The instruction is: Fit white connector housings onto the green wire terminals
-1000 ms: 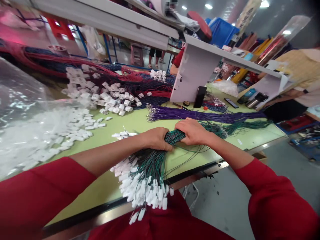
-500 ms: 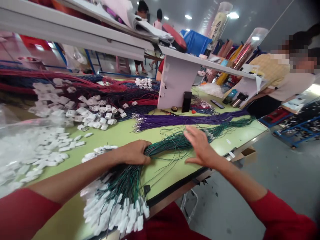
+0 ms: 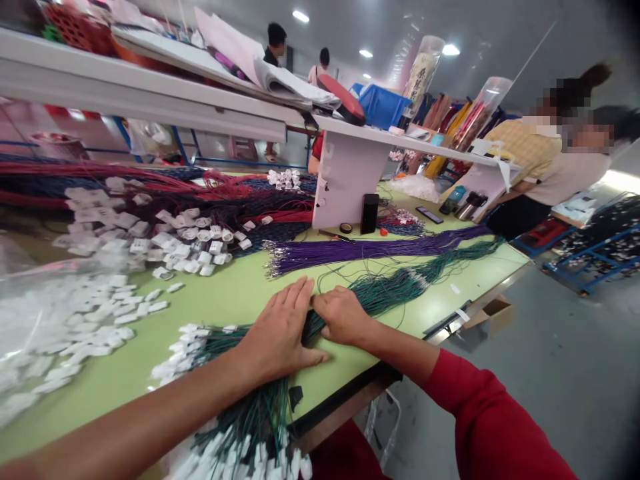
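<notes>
Under the fingers of both hands, a bundle of green and dark wires (image 3: 390,288) runs along the pale green table (image 3: 475,277). The left hand (image 3: 280,330) lies over it with its fingers straight and loose, the thumb spread away from them toward the table's near edge; it covers the wires without clasping them. Right beside it, the right hand (image 3: 345,317) has its fingers curled tightly around the same bundle. From those curled fingers the wires stretch away to the right, down the table. On the other side of the left fingers they fan out toward the person, ending in white plugs (image 3: 233,460), some by the forearm and others down at the near edge. A small black scrap (image 3: 296,398) sits just nearer than the left thumb.

Beyond the fingertips lies a bunch of purple wires (image 3: 345,250), apart from both hands. Farther past it, a phone (image 3: 369,213) stands upright close to a roll of black tape (image 3: 345,228). Well to the left of the fingers I see a heap of loose white pieces (image 3: 100,327), and behind that, red wires (image 3: 235,181) with chunky white connectors (image 3: 190,240). Far off to the right of the fingers stand two people (image 3: 525,143).
</notes>
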A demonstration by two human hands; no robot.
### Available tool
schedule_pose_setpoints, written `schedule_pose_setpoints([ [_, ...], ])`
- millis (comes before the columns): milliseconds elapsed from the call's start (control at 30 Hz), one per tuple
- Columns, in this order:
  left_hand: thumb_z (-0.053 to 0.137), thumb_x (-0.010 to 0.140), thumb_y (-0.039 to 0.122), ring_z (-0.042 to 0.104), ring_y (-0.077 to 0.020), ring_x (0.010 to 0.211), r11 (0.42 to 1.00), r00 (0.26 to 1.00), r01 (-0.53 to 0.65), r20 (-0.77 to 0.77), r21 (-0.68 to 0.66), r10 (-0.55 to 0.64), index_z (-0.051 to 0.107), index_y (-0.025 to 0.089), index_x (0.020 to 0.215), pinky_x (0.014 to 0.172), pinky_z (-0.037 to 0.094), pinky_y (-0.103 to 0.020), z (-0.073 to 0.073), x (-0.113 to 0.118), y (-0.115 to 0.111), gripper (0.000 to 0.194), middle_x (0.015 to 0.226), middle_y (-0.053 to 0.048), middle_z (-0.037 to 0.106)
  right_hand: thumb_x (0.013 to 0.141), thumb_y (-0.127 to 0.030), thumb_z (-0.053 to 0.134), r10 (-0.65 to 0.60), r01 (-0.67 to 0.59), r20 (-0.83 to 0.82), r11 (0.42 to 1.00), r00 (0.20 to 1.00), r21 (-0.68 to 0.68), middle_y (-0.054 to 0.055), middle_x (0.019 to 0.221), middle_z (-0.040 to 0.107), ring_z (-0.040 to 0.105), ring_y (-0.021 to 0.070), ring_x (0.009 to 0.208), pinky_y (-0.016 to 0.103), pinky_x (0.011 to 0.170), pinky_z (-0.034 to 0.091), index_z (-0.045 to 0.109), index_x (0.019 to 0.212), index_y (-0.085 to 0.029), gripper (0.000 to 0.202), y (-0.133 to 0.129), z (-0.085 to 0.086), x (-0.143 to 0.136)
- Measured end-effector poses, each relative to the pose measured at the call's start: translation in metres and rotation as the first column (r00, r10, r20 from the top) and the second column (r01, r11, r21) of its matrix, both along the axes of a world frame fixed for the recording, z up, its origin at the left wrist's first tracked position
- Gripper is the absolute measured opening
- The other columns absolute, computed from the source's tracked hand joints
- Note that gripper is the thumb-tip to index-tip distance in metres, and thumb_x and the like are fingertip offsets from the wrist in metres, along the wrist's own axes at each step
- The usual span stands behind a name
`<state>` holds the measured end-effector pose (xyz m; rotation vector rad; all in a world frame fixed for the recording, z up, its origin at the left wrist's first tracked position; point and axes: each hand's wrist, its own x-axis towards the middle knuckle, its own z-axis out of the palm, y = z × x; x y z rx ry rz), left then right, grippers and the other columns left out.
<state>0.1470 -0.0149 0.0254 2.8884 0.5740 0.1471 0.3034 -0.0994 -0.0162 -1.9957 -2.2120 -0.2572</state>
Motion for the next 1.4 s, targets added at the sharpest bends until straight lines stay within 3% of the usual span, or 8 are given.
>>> schedule_pose_setpoints([
  [200, 0.058, 0.076, 0.018, 0.073, -0.0368, 0.094, 0.999, 0.937, -0.033, -0.348, 0.019, 0.037, 0.064, 0.015, 0.107, 0.076, 0.055, -0.041, 0.003, 0.014, 0.000, 0.032, 0.099, -0.017, 0.076, 0.077, -0.016, 0.057, -0.016, 0.018, -0.013, 0.986, 1.000, 0.167, 0.009, 0.083, 0.070, 0.060, 0.0244, 0.078, 0.038, 0.074, 0.035, 0.063, 0.096, -0.014, 0.020, -0.015, -0.006, -0.001],
  [433, 0.050, 0.078, 0.013, 0.074, -0.0361, 0.089, 0.990, 0.900, 0.131, -0.425, 0.044, -0.100, 0.064, 0.013, 0.104, 0.076, 0.055, -0.042, -0.022, -0.001, -0.005, 0.029, 0.094, -0.018, 0.076, 0.082, -0.016, 0.060, 0.198, -0.197, -0.242, 0.980, 0.950, 0.028, 0.015, 0.108, 0.069, 0.059, 0.0271, 0.101, 0.042, 0.092, 0.043, 0.060, 0.119, -0.008, 0.037, -0.048, -0.017, -0.005],
  [567, 0.051, 0.079, 0.019, 0.075, -0.0349, 0.086, 0.994, 0.893, 0.112, -0.439, 0.004, -0.099, 0.064, 0.016, 0.107, 0.073, 0.055, -0.041, -0.024, 0.000, -0.001, 0.031, 0.091, -0.017, 0.077, 0.091, -0.027, 0.061, 0.311, -0.338, -0.620, 0.938, 0.720, 0.079, 0.011, 0.123, 0.069, 0.062, 0.0209, 0.114, 0.039, 0.101, 0.045, 0.064, 0.118, -0.017, 0.030, -0.038, 0.013, 0.036],
  [667, 0.051, 0.077, 0.020, 0.074, -0.0355, 0.086, 0.993, 0.899, 0.119, -0.423, -0.017, -0.115, 0.064, 0.017, 0.110, 0.074, 0.055, -0.041, -0.023, 0.001, 0.001, 0.035, 0.092, -0.017, 0.076, 0.096, -0.029, 0.053, 0.042, 0.063, -0.755, 0.992, 0.655, 0.109, 0.007, 0.113, 0.073, 0.068, 0.0163, 0.098, 0.032, 0.089, 0.052, 0.067, 0.113, -0.018, 0.025, 0.004, 0.026, 0.091],
  [800, 0.052, 0.076, 0.021, 0.074, -0.0366, 0.088, 0.994, 0.905, 0.102, -0.412, -0.034, -0.107, 0.064, 0.017, 0.107, 0.075, 0.055, -0.043, -0.024, 0.001, 0.003, 0.033, 0.093, -0.018, 0.076, 0.092, -0.019, 0.053, -0.409, 0.527, -0.613, 0.850, 0.676, 0.013, 0.008, 0.106, 0.075, 0.068, 0.0179, 0.094, 0.030, 0.086, 0.051, 0.072, 0.104, -0.015, 0.023, 0.077, 0.019, 0.154],
  [967, 0.053, 0.076, 0.021, 0.074, -0.0378, 0.088, 0.995, 0.905, 0.081, -0.414, -0.056, -0.097, 0.064, 0.016, 0.106, 0.075, 0.055, -0.044, -0.023, 0.001, 0.003, 0.033, 0.093, -0.019, 0.076, 0.088, -0.017, 0.058, -0.576, 0.657, -0.509, 0.753, 0.639, -0.027, 0.009, 0.108, 0.075, 0.066, 0.0230, 0.096, 0.032, 0.088, 0.049, 0.075, 0.101, -0.017, 0.021, 0.127, 0.000, 0.190],
  [1133, 0.055, 0.076, 0.021, 0.073, -0.0382, 0.091, 0.994, 0.904, 0.064, -0.417, -0.090, -0.096, 0.065, 0.016, 0.107, 0.077, 0.055, -0.045, -0.020, 0.002, 0.001, 0.033, 0.095, -0.019, 0.076, 0.092, -0.014, 0.047, -0.688, 0.764, -0.435, 0.646, 0.581, -0.002, 0.012, 0.110, 0.074, 0.065, 0.0267, 0.101, 0.035, 0.086, 0.048, 0.072, 0.111, -0.017, 0.032, 0.118, -0.005, 0.221],
  [1400, 0.056, 0.075, 0.022, 0.074, -0.0362, 0.090, 0.993, 0.902, 0.049, -0.422, -0.106, -0.089, 0.065, 0.017, 0.108, 0.077, 0.055, -0.043, -0.022, 0.001, 0.002, 0.034, 0.095, -0.017, 0.076, 0.095, -0.027, 0.056, -0.584, 0.632, -0.329, 0.773, 0.742, 0.052, 0.011, 0.127, 0.064, 0.061, 0.0234, 0.107, 0.030, 0.090, 0.045, 0.072, 0.118, -0.021, 0.029, 0.137, -0.013, 0.226],
])
